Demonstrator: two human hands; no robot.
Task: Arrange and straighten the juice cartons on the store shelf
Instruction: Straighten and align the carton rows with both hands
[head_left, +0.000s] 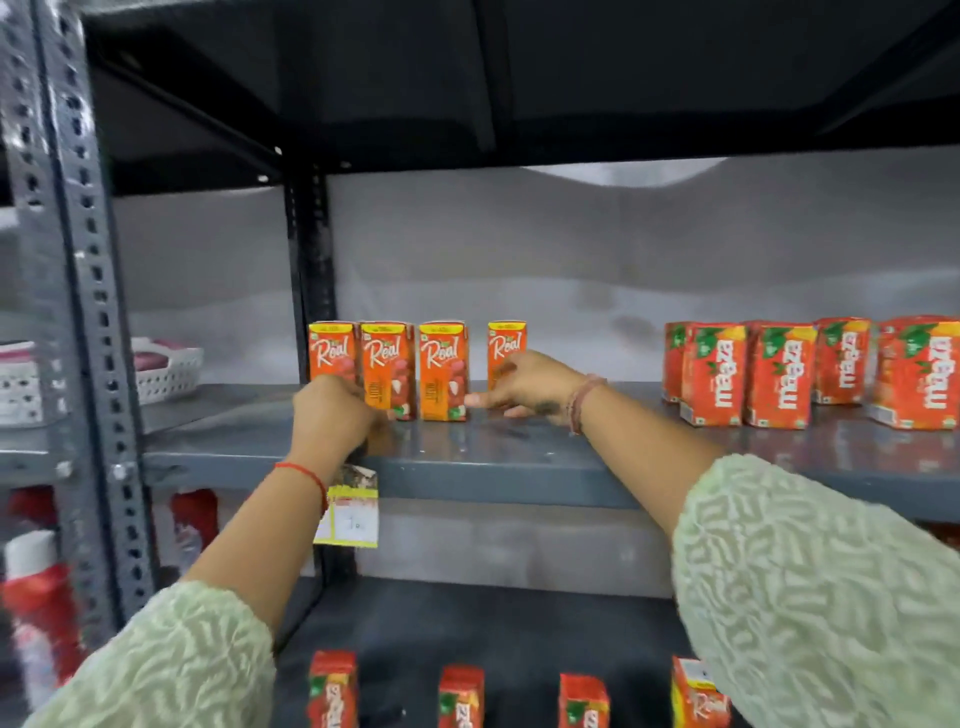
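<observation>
Several orange Real juice cartons stand upright in a row on the grey metal shelf (519, 462). My left hand (332, 410) is closed around the lower part of the leftmost Real carton (331, 345), hiding its base. The second carton (387, 364) and third carton (442, 366) stand free between my hands. My right hand (524, 387) wraps the rightmost Real carton (506, 340), which stands a little apart and further back than the others; the thumb points left along the shelf.
Several red Maaza cartons (779, 379) crowd the shelf's right side, some turned at angles. A yellow price tag (348, 514) hangs from the shelf edge. More cartons (460, 696) stand on the lower shelf. A white basket (169, 371) sits beyond the upright post (93, 312).
</observation>
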